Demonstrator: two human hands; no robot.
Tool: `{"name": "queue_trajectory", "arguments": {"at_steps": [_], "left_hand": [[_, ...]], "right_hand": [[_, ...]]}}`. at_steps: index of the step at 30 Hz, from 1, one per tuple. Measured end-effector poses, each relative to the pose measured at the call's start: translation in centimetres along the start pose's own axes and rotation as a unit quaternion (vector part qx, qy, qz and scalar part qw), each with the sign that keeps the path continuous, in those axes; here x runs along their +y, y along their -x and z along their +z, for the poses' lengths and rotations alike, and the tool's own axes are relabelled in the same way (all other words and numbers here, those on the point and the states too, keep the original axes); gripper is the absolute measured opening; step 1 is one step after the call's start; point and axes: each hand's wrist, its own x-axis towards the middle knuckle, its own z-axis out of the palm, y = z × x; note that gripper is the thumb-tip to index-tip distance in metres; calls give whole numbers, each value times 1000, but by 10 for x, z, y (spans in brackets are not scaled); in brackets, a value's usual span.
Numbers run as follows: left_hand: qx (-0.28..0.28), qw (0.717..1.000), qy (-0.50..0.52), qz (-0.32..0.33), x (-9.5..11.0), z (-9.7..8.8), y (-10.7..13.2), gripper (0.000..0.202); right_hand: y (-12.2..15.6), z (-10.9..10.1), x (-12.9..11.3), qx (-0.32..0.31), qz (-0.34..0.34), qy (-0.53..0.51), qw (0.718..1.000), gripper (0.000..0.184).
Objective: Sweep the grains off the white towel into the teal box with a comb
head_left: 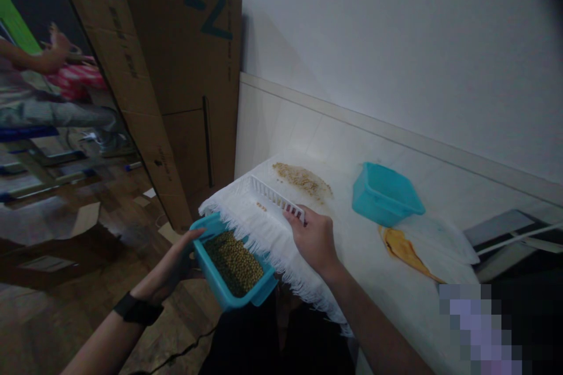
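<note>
Blue tub (pixel 257 293) in left hand (pixel 181 256) (fingers (pixel 194 235) partly hidden)

Far left of the desk (pixel 365 269) was pretty much walled off by a tall cardboard box (pixel 185 70), back was blocked by the wall (pixel 396 58). Decent gap was left between the grain pile (pixel 303 180) and turquoise tub (pixel 380 202).

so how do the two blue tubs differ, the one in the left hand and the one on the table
The held tub is gripped by the left hand at the table's edge; the table tub stands on the table. The held tub contains beans; none show in the table tub. Both are blue, open-topped and roughly rectangular.
</note>
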Motion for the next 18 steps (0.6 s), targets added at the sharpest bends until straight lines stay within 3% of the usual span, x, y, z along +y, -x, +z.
{"name": "queue_trajectory", "arguments": {"at_steps": [8, 18], "left_hand": [[-22, 1000, 10, -1, -3, -4, -1, 49], [-23, 1000, 9, 0, -4, -3, 4, 52]], "right_hand": [[34, -13, -18, -32, -36, -107, 993, 24], [6, -26, 14, 79, 20, 0, 997, 28]]}}
